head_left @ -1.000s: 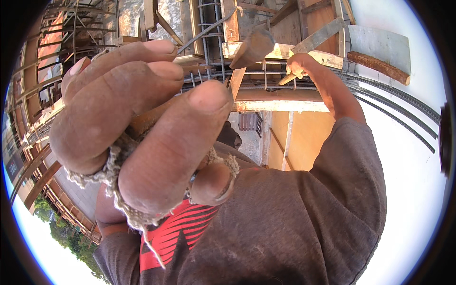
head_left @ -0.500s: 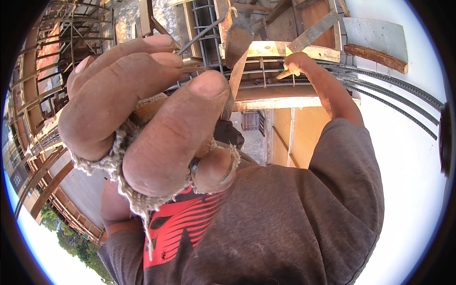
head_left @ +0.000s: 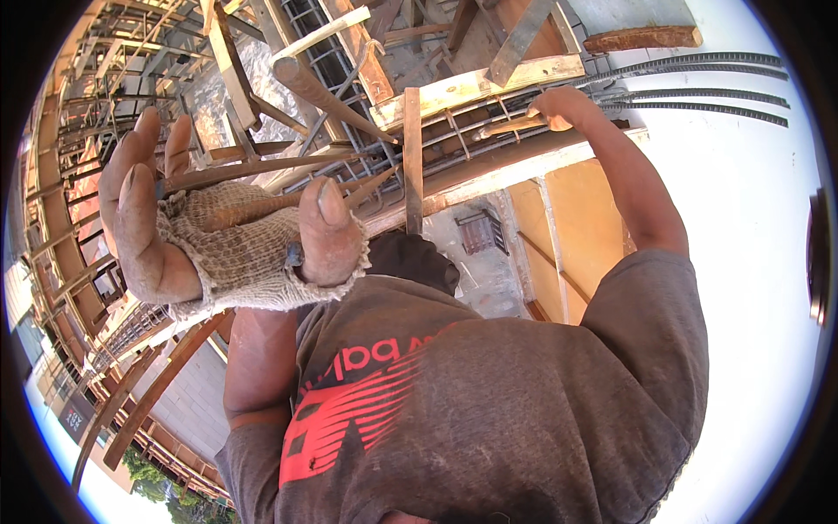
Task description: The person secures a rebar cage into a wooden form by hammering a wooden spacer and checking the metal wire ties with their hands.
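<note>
My left hand (head_left: 240,231), in a frayed, fingerless knitted glove, is raised close to the head camera with its palm up. Its fingers stand apart, cupped around thin rusty rods that look like nails (head_left: 279,162); these lie across the palm with their tapered ends toward the right. Beyond the hand, a round-ended brown rod (head_left: 327,94) slants down to the right; what bears it does not show. Farther off, my right hand (head_left: 563,108) is closed around a pale wooden stick (head_left: 506,128) above the reinforcing bars (head_left: 458,135) in a formwork channel.
Timber boards (head_left: 471,92) edge the channel, and a narrow upright slat (head_left: 413,162) crosses it. Long ribbed bars (head_left: 707,96) stick out at the right. An orange-brown panel (head_left: 587,223) lies below the channel. Scaffold timbers (head_left: 74,210) crowd the left.
My left hand has drawn left and away from the camera, and its curled fingers have spread, baring the rods in the palm. My right hand still grips the stick. The view has turned somewhat.
</note>
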`<state>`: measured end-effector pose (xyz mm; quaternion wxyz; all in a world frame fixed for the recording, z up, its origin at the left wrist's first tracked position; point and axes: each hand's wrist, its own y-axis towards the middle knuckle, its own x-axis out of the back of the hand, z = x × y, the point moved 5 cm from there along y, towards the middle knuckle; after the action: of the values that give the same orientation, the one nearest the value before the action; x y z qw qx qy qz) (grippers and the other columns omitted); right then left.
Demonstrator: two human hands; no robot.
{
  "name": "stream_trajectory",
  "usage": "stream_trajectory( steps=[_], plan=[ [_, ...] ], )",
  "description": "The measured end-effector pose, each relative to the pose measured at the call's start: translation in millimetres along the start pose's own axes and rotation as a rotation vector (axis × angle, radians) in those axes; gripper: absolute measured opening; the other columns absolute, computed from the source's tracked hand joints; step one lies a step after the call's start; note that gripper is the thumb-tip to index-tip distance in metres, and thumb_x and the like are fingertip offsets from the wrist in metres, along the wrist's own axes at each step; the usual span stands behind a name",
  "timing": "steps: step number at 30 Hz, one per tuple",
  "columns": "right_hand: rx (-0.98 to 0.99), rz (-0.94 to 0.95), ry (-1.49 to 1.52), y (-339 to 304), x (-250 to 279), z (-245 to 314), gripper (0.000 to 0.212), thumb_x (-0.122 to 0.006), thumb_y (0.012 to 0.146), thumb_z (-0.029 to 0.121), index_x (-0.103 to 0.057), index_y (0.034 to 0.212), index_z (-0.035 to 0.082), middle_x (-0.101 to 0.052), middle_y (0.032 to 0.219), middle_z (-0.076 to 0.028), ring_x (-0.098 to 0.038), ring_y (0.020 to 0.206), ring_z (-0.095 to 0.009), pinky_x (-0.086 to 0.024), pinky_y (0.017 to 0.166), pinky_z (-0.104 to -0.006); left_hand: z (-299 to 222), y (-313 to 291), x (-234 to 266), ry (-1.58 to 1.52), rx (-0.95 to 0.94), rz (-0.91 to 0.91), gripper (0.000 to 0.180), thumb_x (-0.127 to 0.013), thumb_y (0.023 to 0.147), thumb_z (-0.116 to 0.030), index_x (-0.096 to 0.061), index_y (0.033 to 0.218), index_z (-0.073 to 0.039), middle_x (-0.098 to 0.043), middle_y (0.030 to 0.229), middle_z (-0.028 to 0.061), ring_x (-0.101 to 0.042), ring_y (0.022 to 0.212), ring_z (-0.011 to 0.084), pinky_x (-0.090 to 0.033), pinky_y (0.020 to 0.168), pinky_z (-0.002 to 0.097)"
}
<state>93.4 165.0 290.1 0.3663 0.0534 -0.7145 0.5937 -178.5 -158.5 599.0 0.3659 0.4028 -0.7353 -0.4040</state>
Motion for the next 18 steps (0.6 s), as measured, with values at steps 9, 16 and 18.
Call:
stream_trajectory(
  steps=[9, 16, 18],
  plan=[
    [0.103, -0.447, 0.652, -166.2, -21.3, 6.7, 0.055, -0.074, 0.076, 0.006, -0.065, 0.13, 0.012, -0.074, 0.099, -0.012, -0.068, 0.092, -0.029, -0.053, 0.079, -0.0397, -0.5, -15.7, 1.2, -0.108, 0.26, 0.003, 0.086, -0.086, 0.08, -0.015, -0.03, 0.144, -0.006, -0.055, 0.12, 0.0138, -0.065, 0.095, 0.0183, -0.054, 0.088, 0.0334],
    [-0.107, -0.606, 1.65, -263.5, -183.5, 69.9, 0.052, -0.089, 0.075, 0.019, -0.067, 0.119, 0.002, -0.067, 0.088, -0.002, -0.059, 0.079, -0.009, -0.049, 0.074, -0.0279, -8.9, -11.7, -2.6, -0.1, 0.311, 0.028, 0.065, -0.076, 0.083, -0.01, -0.041, 0.137, 0.001, -0.047, 0.093, 0.0047, -0.046, 0.077, 0.0118, -0.047, 0.073, 0.0278],
    [-0.038, -0.802, 1.866, -246.9, -169.8, 92.8, 0.035, -0.088, 0.078, 0.018, -0.068, 0.102, 0.001, -0.066, 0.085, -0.002, -0.059, 0.076, -0.009, -0.047, 0.069, -0.0248, -9.9, -13.6, -8.2, -0.09, 0.283, 0.028, 0.055, -0.072, 0.084, -0.005, -0.045, 0.131, 0.0, -0.044, 0.088, 0.0024, -0.041, 0.076, 0.0113, -0.043, 0.072, 0.0273]
  ],
)
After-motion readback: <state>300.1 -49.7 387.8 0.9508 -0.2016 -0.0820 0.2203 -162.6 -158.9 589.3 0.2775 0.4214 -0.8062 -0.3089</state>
